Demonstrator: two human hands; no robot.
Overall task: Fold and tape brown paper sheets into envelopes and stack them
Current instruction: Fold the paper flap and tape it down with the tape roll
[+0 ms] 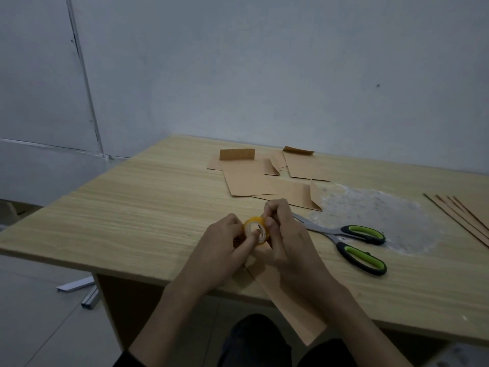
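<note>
A small yellow tape roll [254, 223] is held above the wooden table [132, 221] between both hands. My left hand [219, 250] grips the roll from the left, with a finger across its hole. My right hand [285, 234] pinches at the roll's upper right edge with curled fingers. Under my forearms a brown paper sheet [288, 300] lies on the table and hangs over the front edge. Several folded brown envelopes [251, 178] lie at the back of the table, some with flaps standing up.
Green-handled scissors [352, 242] lie just right of my hands, blades pointing left. A whitish scuffed patch [375, 207] marks the table behind them. A stack of brown sheets [465, 218] sits at the right edge. Metal bars [79, 287] lie on the floor at left.
</note>
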